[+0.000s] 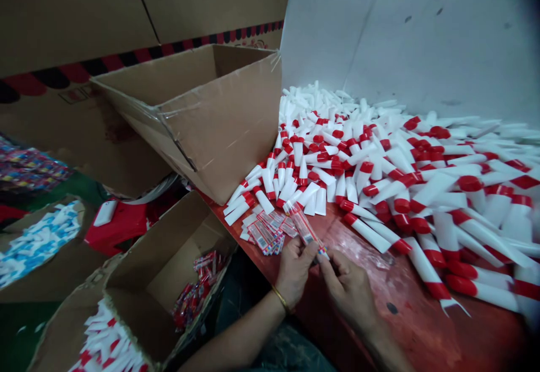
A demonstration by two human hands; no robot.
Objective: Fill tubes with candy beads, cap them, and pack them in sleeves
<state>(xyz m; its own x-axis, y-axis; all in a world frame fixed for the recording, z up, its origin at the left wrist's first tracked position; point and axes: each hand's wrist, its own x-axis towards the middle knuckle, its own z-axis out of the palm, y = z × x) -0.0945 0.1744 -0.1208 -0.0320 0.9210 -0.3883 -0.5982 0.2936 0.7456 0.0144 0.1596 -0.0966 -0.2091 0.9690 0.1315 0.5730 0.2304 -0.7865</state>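
Head camera, looking down across a red worktable (405, 310): a seated person's left hand (294, 270) and right hand (348, 290) met at the near edge of the table, fingers pinched narrowly from both sides onto the lower end of a slim tube in a clear printed sleeve (304, 230), which slanted up and away from the hands toward the heap beyond. Held low and close to the body, the tube appeared to sit where both thumbs could work its end, though what the fingertips were doing there was hidden by the hands themselves. A gold bangle (279, 298) circled the left wrist. Just beside the left hand lay a small stack of printed labels or sleeves (266, 236), apparently kept within easy reach; their print was too small to read. A large heap of white tubes with red caps (396, 175) covered the far and right side of the table, blurring toward the right frame edge, where it was cut off. A taped cardboard carton (211, 119) tilted open-mouthed over the table's left corner, its contents out of sight. Below the table edge, an open cardboard box (166, 270) held a few wrapped tubes (198, 290), probably set there for dropping pieces in by hand. Another box at lower left, holding more white and red tubes (107, 346), was cropped by the frame.
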